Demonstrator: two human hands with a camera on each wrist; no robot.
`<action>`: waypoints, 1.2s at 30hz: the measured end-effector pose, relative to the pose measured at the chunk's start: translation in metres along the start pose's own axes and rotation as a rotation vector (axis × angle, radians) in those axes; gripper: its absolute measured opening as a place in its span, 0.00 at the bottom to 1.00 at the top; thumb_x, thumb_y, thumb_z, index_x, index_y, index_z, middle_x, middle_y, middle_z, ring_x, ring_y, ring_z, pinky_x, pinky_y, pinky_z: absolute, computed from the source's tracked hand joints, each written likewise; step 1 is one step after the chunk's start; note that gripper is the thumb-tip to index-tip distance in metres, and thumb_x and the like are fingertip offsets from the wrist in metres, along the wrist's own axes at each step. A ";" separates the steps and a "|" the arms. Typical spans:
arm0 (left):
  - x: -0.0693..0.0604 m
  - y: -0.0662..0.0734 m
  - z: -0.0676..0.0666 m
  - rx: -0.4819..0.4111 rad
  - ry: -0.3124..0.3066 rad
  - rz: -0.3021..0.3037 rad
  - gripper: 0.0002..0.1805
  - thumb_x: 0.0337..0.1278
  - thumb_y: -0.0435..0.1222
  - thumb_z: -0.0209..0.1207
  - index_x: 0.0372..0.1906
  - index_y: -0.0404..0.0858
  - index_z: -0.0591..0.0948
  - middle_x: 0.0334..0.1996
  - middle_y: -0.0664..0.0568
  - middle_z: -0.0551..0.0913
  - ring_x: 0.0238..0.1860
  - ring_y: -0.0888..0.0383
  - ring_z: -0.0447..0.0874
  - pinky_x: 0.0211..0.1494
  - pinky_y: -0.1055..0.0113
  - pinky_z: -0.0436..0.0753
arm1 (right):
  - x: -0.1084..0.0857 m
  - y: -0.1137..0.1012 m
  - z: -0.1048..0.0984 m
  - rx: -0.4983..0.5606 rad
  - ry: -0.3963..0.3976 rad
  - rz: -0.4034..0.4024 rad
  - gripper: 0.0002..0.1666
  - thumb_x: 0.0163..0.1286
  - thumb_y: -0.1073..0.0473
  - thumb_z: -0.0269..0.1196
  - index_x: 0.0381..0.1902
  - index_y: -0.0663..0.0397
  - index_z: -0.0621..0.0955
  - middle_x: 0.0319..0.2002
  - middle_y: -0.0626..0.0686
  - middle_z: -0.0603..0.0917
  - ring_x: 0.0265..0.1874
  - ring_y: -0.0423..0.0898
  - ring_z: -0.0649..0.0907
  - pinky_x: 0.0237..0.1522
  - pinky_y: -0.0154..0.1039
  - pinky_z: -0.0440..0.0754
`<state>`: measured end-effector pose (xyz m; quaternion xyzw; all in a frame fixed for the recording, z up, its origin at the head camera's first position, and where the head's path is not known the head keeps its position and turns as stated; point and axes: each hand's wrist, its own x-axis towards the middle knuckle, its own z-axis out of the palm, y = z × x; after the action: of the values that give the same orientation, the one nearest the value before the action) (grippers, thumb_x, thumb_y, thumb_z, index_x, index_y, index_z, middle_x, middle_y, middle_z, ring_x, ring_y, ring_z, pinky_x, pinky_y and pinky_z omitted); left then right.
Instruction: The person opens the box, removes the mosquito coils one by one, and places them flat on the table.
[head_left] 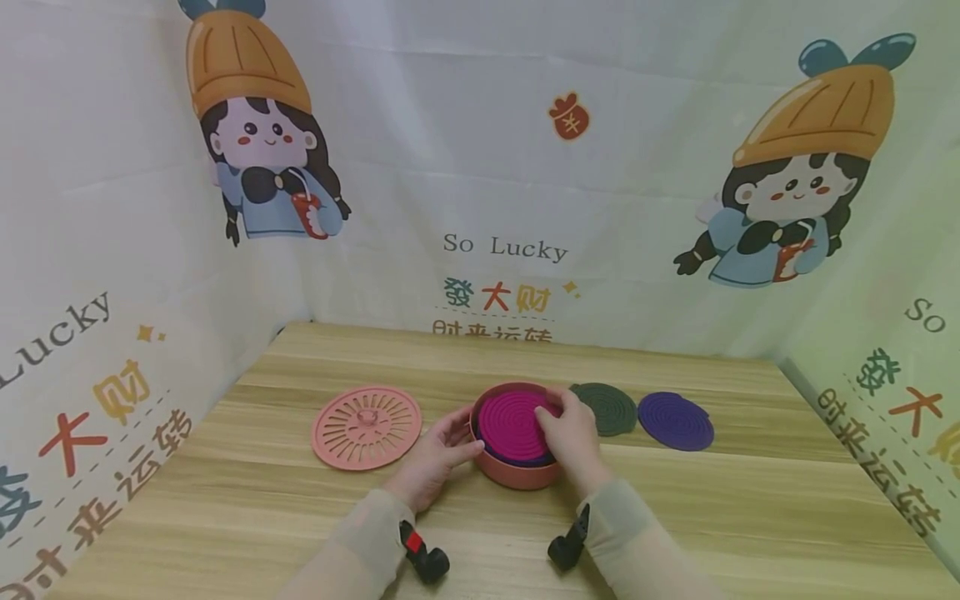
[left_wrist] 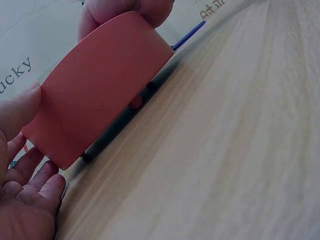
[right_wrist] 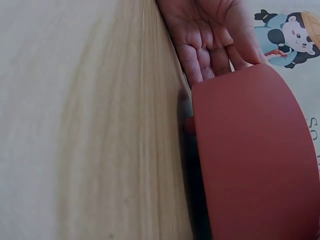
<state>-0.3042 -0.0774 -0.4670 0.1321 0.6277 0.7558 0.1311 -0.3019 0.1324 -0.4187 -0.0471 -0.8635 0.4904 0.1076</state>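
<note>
A round, reddish-pink holder (head_left: 517,477) sits near the middle of the table, with dark stubby feet visible below it in the left wrist view. My left hand (head_left: 431,460) holds its left side, thumb at the rim and fingers against the wall. Inside lies a magenta coaster (head_left: 510,425) with ring-shaped grooves, above a dark blue one (head_left: 534,462) whose edge peeks out. My right hand (head_left: 577,435) pinches the magenta coaster's right edge, thumb on its top. Some right-hand fingers are hidden behind the rim.
A pink slotted lid (head_left: 341,429) with a central knob lies to the left. On the right, a dark green coaster (head_left: 609,410) and a purple coaster (head_left: 678,422) lie side by side. Behind the wooden table (head_left: 450,550) hangs a printed cloth (head_left: 637,208).
</note>
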 end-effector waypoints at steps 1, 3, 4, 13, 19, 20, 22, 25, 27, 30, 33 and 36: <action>0.000 0.000 0.000 0.001 0.003 0.001 0.38 0.60 0.29 0.61 0.73 0.34 0.59 0.72 0.39 0.58 0.73 0.44 0.52 0.72 0.51 0.56 | 0.000 0.000 0.000 0.001 0.000 -0.005 0.24 0.68 0.59 0.60 0.61 0.61 0.74 0.59 0.60 0.77 0.62 0.57 0.71 0.65 0.53 0.65; 0.000 0.001 0.001 0.001 0.010 0.000 0.37 0.60 0.29 0.61 0.73 0.34 0.59 0.72 0.39 0.58 0.73 0.44 0.52 0.72 0.51 0.56 | -0.001 0.000 0.000 0.005 -0.004 -0.007 0.25 0.68 0.59 0.60 0.61 0.61 0.74 0.59 0.60 0.77 0.62 0.57 0.70 0.66 0.52 0.64; 0.000 0.001 0.001 0.002 0.015 -0.001 0.37 0.60 0.29 0.61 0.72 0.34 0.59 0.72 0.39 0.58 0.73 0.44 0.52 0.72 0.51 0.56 | -0.001 0.000 0.000 0.008 -0.007 -0.007 0.25 0.68 0.59 0.60 0.61 0.61 0.74 0.59 0.60 0.77 0.63 0.57 0.69 0.66 0.53 0.64; -0.001 0.002 0.002 0.008 0.028 0.004 0.36 0.61 0.29 0.60 0.72 0.33 0.59 0.72 0.38 0.58 0.73 0.43 0.53 0.72 0.51 0.58 | -0.003 0.001 0.000 0.036 -0.005 -0.006 0.24 0.68 0.60 0.59 0.61 0.62 0.74 0.60 0.62 0.76 0.64 0.58 0.70 0.67 0.53 0.62; 0.000 0.000 0.001 0.013 0.014 0.004 0.37 0.60 0.30 0.61 0.72 0.33 0.58 0.72 0.38 0.58 0.73 0.44 0.53 0.72 0.52 0.58 | -0.006 0.001 -0.001 0.005 0.008 -0.006 0.24 0.68 0.60 0.59 0.60 0.64 0.74 0.59 0.63 0.76 0.62 0.58 0.72 0.65 0.54 0.66; 0.000 0.000 0.001 0.014 0.011 0.006 0.37 0.61 0.30 0.61 0.73 0.33 0.58 0.72 0.38 0.58 0.73 0.44 0.53 0.72 0.52 0.59 | -0.006 0.001 -0.001 0.003 0.012 -0.008 0.23 0.68 0.60 0.59 0.60 0.64 0.74 0.58 0.63 0.77 0.61 0.58 0.73 0.65 0.54 0.67; 0.000 0.001 0.002 0.009 0.014 0.004 0.37 0.61 0.30 0.61 0.72 0.33 0.58 0.72 0.38 0.58 0.73 0.44 0.53 0.71 0.53 0.59 | -0.005 0.001 0.000 0.016 0.018 -0.001 0.23 0.68 0.61 0.59 0.59 0.64 0.75 0.56 0.62 0.78 0.59 0.57 0.74 0.63 0.53 0.68; -0.001 0.002 0.002 0.007 0.014 0.008 0.36 0.62 0.30 0.60 0.72 0.33 0.58 0.72 0.38 0.58 0.72 0.43 0.53 0.71 0.52 0.59 | -0.005 0.001 0.001 0.065 0.017 0.032 0.22 0.68 0.61 0.59 0.59 0.62 0.75 0.55 0.61 0.79 0.58 0.56 0.74 0.62 0.52 0.70; -0.002 0.002 0.003 0.008 0.015 0.009 0.36 0.62 0.29 0.60 0.72 0.33 0.58 0.72 0.37 0.58 0.72 0.43 0.53 0.71 0.52 0.59 | -0.005 0.000 0.001 0.097 0.015 0.054 0.22 0.69 0.61 0.59 0.60 0.62 0.75 0.55 0.61 0.79 0.59 0.55 0.74 0.62 0.51 0.70; -0.002 0.002 0.003 0.007 0.019 0.005 0.36 0.62 0.29 0.60 0.72 0.33 0.59 0.72 0.37 0.58 0.72 0.43 0.54 0.71 0.51 0.59 | -0.007 -0.002 0.001 0.111 0.012 0.075 0.23 0.69 0.62 0.58 0.61 0.62 0.73 0.56 0.61 0.78 0.59 0.56 0.74 0.61 0.51 0.71; -0.002 0.002 0.003 0.008 0.021 0.002 0.36 0.62 0.29 0.60 0.72 0.33 0.59 0.72 0.38 0.58 0.72 0.43 0.54 0.71 0.52 0.59 | -0.009 -0.004 0.001 0.091 0.015 0.082 0.23 0.69 0.62 0.57 0.61 0.62 0.73 0.56 0.61 0.78 0.59 0.56 0.74 0.60 0.51 0.73; -0.001 0.001 0.003 0.011 0.020 0.003 0.37 0.61 0.30 0.60 0.73 0.33 0.58 0.72 0.39 0.59 0.72 0.44 0.54 0.71 0.52 0.59 | -0.010 -0.007 0.002 0.097 0.016 0.094 0.23 0.69 0.62 0.57 0.61 0.62 0.73 0.57 0.61 0.77 0.59 0.56 0.74 0.58 0.50 0.74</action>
<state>-0.3021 -0.0755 -0.4654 0.1262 0.6330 0.7538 0.1229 -0.2924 0.1254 -0.4147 -0.0864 -0.8347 0.5357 0.0936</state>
